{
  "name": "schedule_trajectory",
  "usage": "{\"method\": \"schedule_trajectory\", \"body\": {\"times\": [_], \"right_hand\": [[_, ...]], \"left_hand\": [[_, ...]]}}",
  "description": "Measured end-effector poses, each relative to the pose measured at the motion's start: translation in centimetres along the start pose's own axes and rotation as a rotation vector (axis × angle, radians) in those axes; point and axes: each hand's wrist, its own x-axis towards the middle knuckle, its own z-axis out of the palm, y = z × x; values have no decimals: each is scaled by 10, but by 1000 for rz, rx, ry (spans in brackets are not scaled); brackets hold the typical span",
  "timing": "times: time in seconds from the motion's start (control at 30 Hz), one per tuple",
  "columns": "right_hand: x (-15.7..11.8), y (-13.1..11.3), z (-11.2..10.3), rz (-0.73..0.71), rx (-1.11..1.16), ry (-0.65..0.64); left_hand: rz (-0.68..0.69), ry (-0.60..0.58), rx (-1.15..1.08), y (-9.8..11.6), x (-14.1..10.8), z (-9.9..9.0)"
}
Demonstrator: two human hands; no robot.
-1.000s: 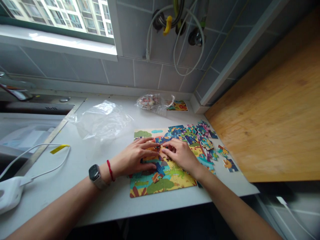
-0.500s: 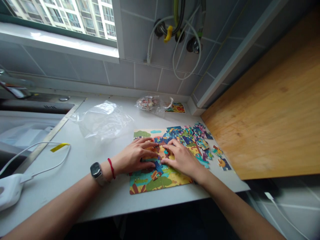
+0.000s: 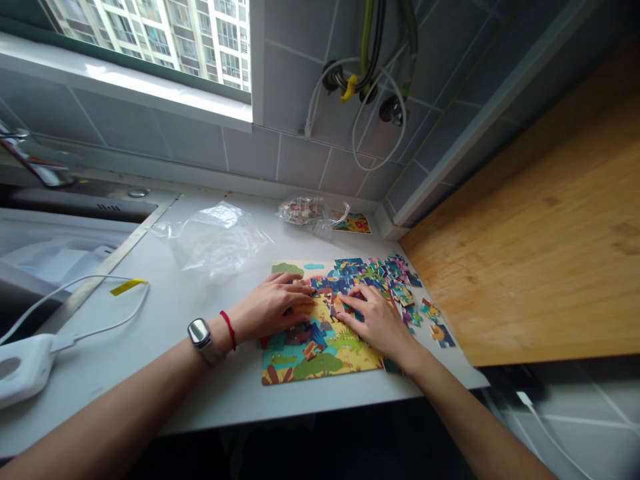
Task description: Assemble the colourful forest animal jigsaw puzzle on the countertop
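A partly covered jigsaw puzzle (image 3: 320, 363) with a colourful animal scene lies on the counter. Across its left side rests my left hand (image 3: 273, 308), open, fingers stretched toward the middle of the picture; the wrist wears a watch and a red cord. My right hand (image 3: 380, 325) is over the right half, thumb and fingertips bent around a small orange puzzle piece (image 3: 340, 304). Loose blue puzzle pieces (image 3: 317, 335) lie on top of the picture between the hands. More loose pieces (image 3: 397, 270) are heaped at the upper right, partly over the puzzle.
A crumpled clear plastic bag (image 3: 215, 237) lies behind the puzzle. Farther back are a bag of pieces (image 3: 303, 210) and a small picture card (image 3: 355, 223). A white charger (image 3: 25, 367) with a cable sits at left by the sink (image 3: 65, 233). A wooden panel (image 3: 540, 267) borders the right.
My right hand has shifted slightly right across the puzzle, its fingertips now around the orange piece. My left hand stays at the left side. The camera view has shifted a little.
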Motion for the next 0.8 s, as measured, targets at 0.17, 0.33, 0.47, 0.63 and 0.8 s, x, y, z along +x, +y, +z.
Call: {"method": "schedule_trajectory", "body": {"times": [0.17,0.33,0.47,0.63,0.8], "right_hand": [[0,2,1,-48,-67,-16],[0,4,3,-61,-76,-42],[2,2,5,-77,-58,-47],[0,-1,6,-78,5,0],[-8,-2,6,15,15,57]], "left_hand": [[-39,-8,53,-1,0,3],[-75,19,51,-1,0,3],[-59,37,44,-3,0,3],[-50,57,20,-7,-1,6],[-47,46,18,-8,-2,7]]}}
